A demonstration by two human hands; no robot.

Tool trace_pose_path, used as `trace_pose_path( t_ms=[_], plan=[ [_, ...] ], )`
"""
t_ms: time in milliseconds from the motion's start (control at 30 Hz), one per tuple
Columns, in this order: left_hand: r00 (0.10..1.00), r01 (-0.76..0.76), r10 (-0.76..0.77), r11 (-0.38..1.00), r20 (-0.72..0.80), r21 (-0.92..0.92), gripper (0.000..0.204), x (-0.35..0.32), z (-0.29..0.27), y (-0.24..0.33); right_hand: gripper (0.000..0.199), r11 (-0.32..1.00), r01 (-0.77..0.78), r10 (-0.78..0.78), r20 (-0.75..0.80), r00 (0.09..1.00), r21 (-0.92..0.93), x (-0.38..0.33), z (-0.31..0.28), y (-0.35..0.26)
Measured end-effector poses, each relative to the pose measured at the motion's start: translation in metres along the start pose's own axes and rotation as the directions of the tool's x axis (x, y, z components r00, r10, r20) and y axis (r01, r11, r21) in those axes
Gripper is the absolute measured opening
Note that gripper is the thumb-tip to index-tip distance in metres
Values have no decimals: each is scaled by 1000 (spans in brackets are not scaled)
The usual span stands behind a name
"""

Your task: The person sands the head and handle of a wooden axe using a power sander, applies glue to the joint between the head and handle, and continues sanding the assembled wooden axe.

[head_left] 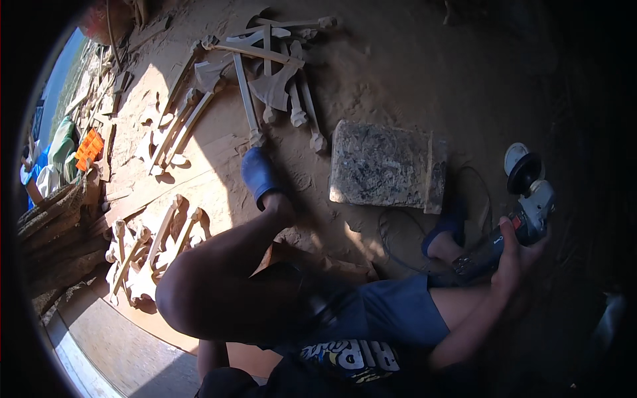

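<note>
My right hand (514,255) is wrapped around the body of an angle grinder (539,200), out at the right. The grinder's dark round disc (524,174) points away from me, with a pale round thing (515,156) just beyond it. Whether the disc is spinning cannot be made out. Part of my left arm (212,358) shows at the lower edge, but the hand is out of sight. Between my feet and a little ahead lies a worn, dark-stained block (385,162).
Pale long pieces with knobbed ends, like bones or carved wood, lie piled ahead (269,83) and at the left (156,249). My blue clog (259,176) is near the far pile. A cord (488,186) loops beside the block. Logs (60,225) stand far left.
</note>
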State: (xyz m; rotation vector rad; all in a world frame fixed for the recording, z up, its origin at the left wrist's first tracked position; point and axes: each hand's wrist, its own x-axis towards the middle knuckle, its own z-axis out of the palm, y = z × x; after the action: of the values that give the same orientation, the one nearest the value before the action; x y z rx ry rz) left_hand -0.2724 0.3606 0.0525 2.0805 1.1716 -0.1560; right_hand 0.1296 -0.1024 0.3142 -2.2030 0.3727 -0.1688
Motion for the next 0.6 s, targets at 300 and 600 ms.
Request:
trace_pose_path(
  t_ms=[300,600],
  plan=[
    [966,-135,78,966,248,221,37,88,164,78,89,998,-12,48,557,829,-68,5,208,47],
    [949,-80,-27,943,313,324,32,111,199,79,104,963,-2,142,501,854,-269,15,220,82]
  ],
)
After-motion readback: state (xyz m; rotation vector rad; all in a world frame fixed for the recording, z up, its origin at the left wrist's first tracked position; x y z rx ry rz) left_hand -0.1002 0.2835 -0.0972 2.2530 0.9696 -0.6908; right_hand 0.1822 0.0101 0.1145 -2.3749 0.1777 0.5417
